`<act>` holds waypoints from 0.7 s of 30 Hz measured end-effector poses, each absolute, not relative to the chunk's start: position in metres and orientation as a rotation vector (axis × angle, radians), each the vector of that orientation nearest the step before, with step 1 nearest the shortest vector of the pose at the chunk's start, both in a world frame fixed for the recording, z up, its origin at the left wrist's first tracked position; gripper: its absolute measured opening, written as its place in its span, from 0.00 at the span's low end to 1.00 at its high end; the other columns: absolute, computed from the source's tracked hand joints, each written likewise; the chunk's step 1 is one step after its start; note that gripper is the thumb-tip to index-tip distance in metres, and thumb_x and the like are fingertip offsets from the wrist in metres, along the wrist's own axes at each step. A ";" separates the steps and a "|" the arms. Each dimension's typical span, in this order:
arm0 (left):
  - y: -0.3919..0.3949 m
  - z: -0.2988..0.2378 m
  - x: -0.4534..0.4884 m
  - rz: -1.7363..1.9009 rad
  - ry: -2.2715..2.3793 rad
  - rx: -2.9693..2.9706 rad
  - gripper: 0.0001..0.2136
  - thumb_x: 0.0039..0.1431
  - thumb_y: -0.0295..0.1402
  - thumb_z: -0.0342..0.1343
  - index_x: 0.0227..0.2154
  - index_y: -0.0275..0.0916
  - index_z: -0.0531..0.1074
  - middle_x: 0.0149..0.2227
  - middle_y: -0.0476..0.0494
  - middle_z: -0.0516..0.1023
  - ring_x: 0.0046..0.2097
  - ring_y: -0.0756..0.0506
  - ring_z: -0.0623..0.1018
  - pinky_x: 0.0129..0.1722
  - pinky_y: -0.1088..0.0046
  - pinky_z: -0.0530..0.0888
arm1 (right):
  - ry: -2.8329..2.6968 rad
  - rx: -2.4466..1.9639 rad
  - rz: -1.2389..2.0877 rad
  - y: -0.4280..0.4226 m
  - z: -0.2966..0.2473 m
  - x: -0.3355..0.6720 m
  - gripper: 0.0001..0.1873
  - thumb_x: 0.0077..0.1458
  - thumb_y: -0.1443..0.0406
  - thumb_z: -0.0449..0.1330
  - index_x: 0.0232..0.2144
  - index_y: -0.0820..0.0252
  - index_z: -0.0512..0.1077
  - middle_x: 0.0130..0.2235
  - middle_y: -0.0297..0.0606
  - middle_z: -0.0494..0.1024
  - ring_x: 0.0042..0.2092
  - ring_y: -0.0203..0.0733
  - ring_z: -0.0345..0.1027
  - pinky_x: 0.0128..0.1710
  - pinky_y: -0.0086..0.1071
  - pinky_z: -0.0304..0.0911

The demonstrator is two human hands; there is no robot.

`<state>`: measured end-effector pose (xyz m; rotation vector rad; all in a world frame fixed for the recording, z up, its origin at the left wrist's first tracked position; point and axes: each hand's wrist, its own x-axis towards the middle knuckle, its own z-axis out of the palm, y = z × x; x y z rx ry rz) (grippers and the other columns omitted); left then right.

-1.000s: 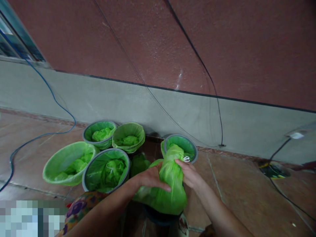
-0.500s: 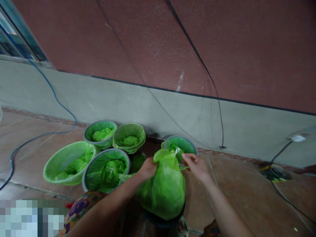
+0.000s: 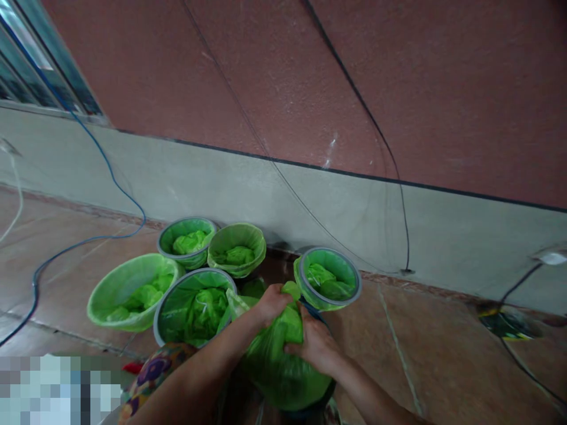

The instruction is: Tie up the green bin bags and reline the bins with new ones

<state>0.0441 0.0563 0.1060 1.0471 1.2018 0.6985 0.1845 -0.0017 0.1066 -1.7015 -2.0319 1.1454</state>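
Observation:
In front of me a thin, see-through green bag (image 3: 286, 381) hangs over a dark bucket-like container, which is mostly hidden. My left hand (image 3: 272, 304) is closed around the bunched upper part of the bag. From the other side my right hand (image 3: 316, 339) grips the same gathered material, its thumb pressed against the front. A tuft of green sticks up between the two hands. Just behind my right hand stands a grey-rimmed bucket (image 3: 305, 277) lined with green material.
To the left are a grey-rimmed bucket (image 3: 157, 313), a wide green-covered basin (image 3: 100, 298), and two more lined containers near the wall (image 3: 199, 177). A blue cable (image 3: 110, 236) runs over the tiled floor at left. Black cords lie at the right.
My right hand has moved down and left from near the white drawstring and now grips the bag. The bag's top is squeezed down, and the white string no longer shows there.

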 end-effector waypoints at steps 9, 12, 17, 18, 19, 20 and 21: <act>0.074 0.124 0.021 1.002 1.517 1.401 0.30 0.51 0.39 0.59 0.56 0.34 0.61 0.42 0.40 0.76 0.38 0.47 0.76 0.38 0.72 0.72 | -1.545 -1.568 1.315 0.027 0.108 0.205 0.10 0.47 0.59 0.59 0.27 0.58 0.76 0.30 0.40 0.80 0.33 0.48 0.73 0.34 0.36 0.66; 0.087 0.140 -0.005 1.193 1.620 1.404 0.27 0.54 0.36 0.57 0.56 0.35 0.61 0.47 0.38 0.75 0.42 0.47 0.76 0.42 0.72 0.72 | -1.292 -1.742 1.068 0.063 0.136 0.222 0.15 0.43 0.54 0.61 0.25 0.61 0.75 0.26 0.42 0.79 0.28 0.49 0.72 0.28 0.36 0.65; 0.103 0.146 -0.035 1.281 1.546 1.079 0.17 0.53 0.32 0.57 0.46 0.32 0.69 0.41 0.39 0.77 0.32 0.51 0.75 0.33 0.76 0.71 | -1.412 -1.783 0.368 0.143 0.160 0.194 0.22 0.51 0.53 0.54 0.37 0.66 0.75 0.35 0.50 0.80 0.37 0.53 0.73 0.35 0.38 0.65; 0.104 0.146 -0.037 1.311 1.524 1.033 0.16 0.52 0.32 0.58 0.44 0.33 0.70 0.40 0.40 0.77 0.31 0.51 0.75 0.33 0.76 0.70 | -1.462 -1.820 0.236 0.159 0.154 0.181 0.22 0.53 0.56 0.53 0.39 0.68 0.74 0.37 0.53 0.79 0.39 0.54 0.73 0.38 0.39 0.64; 0.104 0.147 -0.039 1.341 1.501 1.002 0.16 0.50 0.33 0.59 0.42 0.33 0.72 0.40 0.40 0.78 0.31 0.51 0.75 0.32 0.77 0.70 | -1.503 -1.864 0.146 0.174 0.143 0.166 0.21 0.54 0.58 0.52 0.42 0.71 0.73 0.39 0.55 0.78 0.41 0.54 0.72 0.41 0.40 0.64; 0.104 0.148 -0.041 1.361 1.480 0.985 0.15 0.49 0.33 0.60 0.41 0.33 0.72 0.39 0.41 0.78 0.32 0.50 0.76 0.32 0.77 0.70 | -1.557 -1.901 0.105 0.187 0.127 0.153 0.21 0.55 0.61 0.52 0.45 0.72 0.72 0.42 0.57 0.77 0.43 0.54 0.71 0.43 0.39 0.63; 0.103 0.150 -0.042 1.364 1.464 0.977 0.15 0.49 0.34 0.60 0.40 0.33 0.73 0.39 0.41 0.78 0.32 0.50 0.76 0.32 0.76 0.70 | -1.610 -1.926 0.104 0.199 0.108 0.140 0.22 0.54 0.64 0.53 0.48 0.73 0.70 0.44 0.57 0.76 0.45 0.52 0.71 0.45 0.38 0.62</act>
